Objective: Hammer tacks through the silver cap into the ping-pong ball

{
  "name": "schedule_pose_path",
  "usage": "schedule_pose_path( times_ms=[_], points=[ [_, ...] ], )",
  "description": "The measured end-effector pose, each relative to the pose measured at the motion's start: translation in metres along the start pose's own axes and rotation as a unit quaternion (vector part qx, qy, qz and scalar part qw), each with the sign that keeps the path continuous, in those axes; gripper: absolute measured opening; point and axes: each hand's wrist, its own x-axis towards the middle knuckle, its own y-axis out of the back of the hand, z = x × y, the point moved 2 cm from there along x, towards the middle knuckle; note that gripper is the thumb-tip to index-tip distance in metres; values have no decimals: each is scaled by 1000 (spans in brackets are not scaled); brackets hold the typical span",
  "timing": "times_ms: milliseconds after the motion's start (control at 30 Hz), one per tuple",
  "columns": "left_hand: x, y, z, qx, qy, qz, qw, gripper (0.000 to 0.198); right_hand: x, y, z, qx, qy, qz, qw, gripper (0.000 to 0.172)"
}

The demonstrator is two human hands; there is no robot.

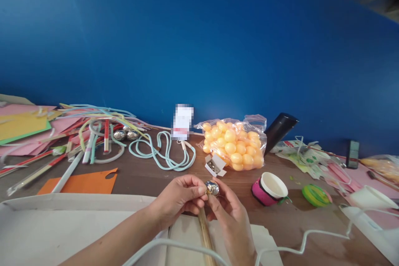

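A shiny silver ball (212, 188) sits between my two hands over the near edge of the table. My right hand (229, 212) is closed around it, with thumb and fingers against its lower and right sides. My left hand (183, 195) is pinched at the ball's left side. Whether a small piece is also between those fingertips, I cannot tell. Beneath the hands, a wooden stick (206, 232) runs toward me over pale card. Just beyond the ball stands a small open white box (215, 165) of little metal pieces.
Behind the box lies a clear bag of orange balls (232, 143). A pink-wrapped cup (269, 189) and a green tape roll (316, 195) are on the right. Coiled pale-blue cord (162, 158), silver balls (126, 134) and orange card (84, 181) lie left. A white cable (302, 243) crosses in front.
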Motion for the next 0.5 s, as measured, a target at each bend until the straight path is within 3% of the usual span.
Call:
schedule_pose_path(
  times_ms=[500],
  points=[
    [-1, -1, 0, -3, 10, 15, 1000, 19, 3, 3, 3, -11, -10, 14, 1000, 46]
  ],
)
